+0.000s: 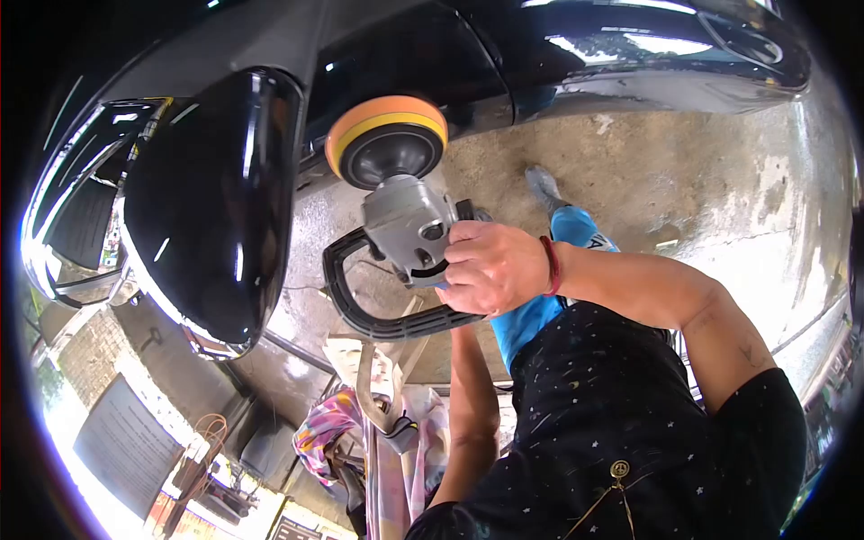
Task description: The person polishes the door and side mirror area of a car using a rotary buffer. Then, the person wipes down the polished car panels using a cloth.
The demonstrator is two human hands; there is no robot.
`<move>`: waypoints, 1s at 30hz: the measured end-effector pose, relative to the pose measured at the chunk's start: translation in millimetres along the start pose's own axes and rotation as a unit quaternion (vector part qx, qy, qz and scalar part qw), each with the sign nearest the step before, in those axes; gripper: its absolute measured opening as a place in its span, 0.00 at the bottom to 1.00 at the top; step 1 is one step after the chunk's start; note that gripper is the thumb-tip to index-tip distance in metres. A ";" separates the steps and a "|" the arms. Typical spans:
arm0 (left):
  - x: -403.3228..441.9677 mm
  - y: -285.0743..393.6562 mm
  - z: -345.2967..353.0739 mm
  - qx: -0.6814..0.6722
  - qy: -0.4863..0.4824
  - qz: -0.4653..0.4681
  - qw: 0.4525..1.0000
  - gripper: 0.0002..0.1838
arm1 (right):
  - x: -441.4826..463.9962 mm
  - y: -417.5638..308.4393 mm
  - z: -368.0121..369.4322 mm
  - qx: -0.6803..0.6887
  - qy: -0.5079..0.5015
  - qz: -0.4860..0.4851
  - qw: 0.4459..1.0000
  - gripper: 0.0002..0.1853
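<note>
A grey car polisher (405, 216) with a round orange and yellow foam pad (387, 117) is held up beside the dark, glossy car body (405, 63). The pad's face is turned to the lower door panel; whether it touches the paint I cannot tell. My right hand (495, 265), with a red band at the wrist, is closed around the polisher's black loop handle (396, 326) on its right side. My left forearm (472, 396) rises behind the polisher, and the handle and tool hide most of that hand, so its fingers do not show.
The black side mirror (211, 207) juts out to the left of the polisher. Below it, a colourful cloth (328, 427) lies by a pale strap-like piece (382, 405). The worn concrete floor (621, 171) runs under the car, with my foot (543, 184) on it.
</note>
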State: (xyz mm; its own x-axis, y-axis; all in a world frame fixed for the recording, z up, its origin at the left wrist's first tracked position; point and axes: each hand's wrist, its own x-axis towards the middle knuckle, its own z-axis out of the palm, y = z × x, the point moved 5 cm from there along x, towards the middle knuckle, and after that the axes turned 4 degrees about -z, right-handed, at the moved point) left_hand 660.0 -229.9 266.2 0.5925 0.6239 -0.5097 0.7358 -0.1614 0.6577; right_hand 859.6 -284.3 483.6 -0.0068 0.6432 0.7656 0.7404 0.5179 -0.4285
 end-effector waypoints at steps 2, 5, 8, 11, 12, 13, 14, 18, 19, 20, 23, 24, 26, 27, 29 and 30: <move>-0.4 -27.4 -6.7 -0.034 0.013 -0.025 0.999 0.24 | 6.5 1.9 15.4 0.011 -0.002 0.000 1.000 0.13; 3.8 -72.5 -23.6 -0.103 0.040 -0.065 0.992 0.24 | 24.5 6.5 42.7 -0.007 -0.004 -0.008 1.000 0.11; 4.7 -115.8 -45.8 -0.178 0.064 -0.107 0.976 0.24 | 39.7 5.3 79.5 -0.008 0.045 -0.018 0.999 0.10; 6.4 -146.8 -66.6 -0.246 0.077 -0.143 0.956 0.24 | 56.0 7.0 111.2 0.019 0.070 -0.012 0.997 0.10; 7.9 -154.5 -73.3 -0.265 0.076 -0.152 0.949 0.24 | 61.4 7.7 121.3 0.036 0.077 -0.012 0.996 0.10; 9.0 -161.5 -80.0 -0.285 0.077 -0.163 0.941 0.24 | 65.9 9.6 129.4 0.054 0.083 -0.013 0.995 0.10; 14.2 -168.6 -88.1 -0.307 0.067 -0.178 0.933 0.24 | 69.1 9.6 135.8 0.033 0.085 -0.023 0.996 0.10; 37.9 -191.5 -119.8 -0.432 0.002 -0.298 0.851 0.24 | 86.1 16.7 163.8 0.101 0.100 -0.039 0.989 0.11; 44.0 -189.9 -124.9 -0.447 -0.016 -0.322 0.835 0.24 | 89.2 18.6 170.0 0.100 0.100 -0.038 0.989 0.11; 40.4 -187.2 -122.5 -0.447 -0.016 -0.321 0.835 0.24 | 91.6 18.3 175.6 0.098 0.091 -0.042 0.990 0.11; 32.5 -123.4 -129.3 -0.256 0.012 0.035 0.966 0.25 | 94.0 19.5 176.6 0.077 0.057 -0.048 0.994 0.09; 29.0 -127.4 -126.3 -0.246 0.027 0.012 0.969 0.25 | 91.6 20.1 173.7 0.078 0.057 -0.041 0.995 0.08; 17.9 -133.4 -117.9 -0.233 0.068 -0.036 0.969 0.25 | 84.9 16.6 163.8 0.078 0.058 -0.032 0.995 0.08; 12.2 -137.6 -112.5 -0.228 0.080 -0.056 0.969 0.26 | 78.8 14.8 155.2 0.083 0.063 -0.015 0.994 0.09; -1.9 -137.1 -102.9 -0.216 0.098 -0.078 0.968 0.26 | 62.7 9.6 135.6 0.085 0.068 0.001 0.994 0.09; -6.9 -136.3 -98.8 -0.210 0.101 -0.081 0.969 0.26 | 52.3 8.4 121.6 0.072 0.078 0.017 0.994 0.10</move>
State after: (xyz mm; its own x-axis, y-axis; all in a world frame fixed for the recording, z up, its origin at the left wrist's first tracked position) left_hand 523.2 -136.7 234.8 0.3726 0.7582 -0.5351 0.5901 0.2515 0.7672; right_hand 783.8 -177.7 461.6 0.1297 0.5726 0.8095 0.6337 0.5801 -0.5118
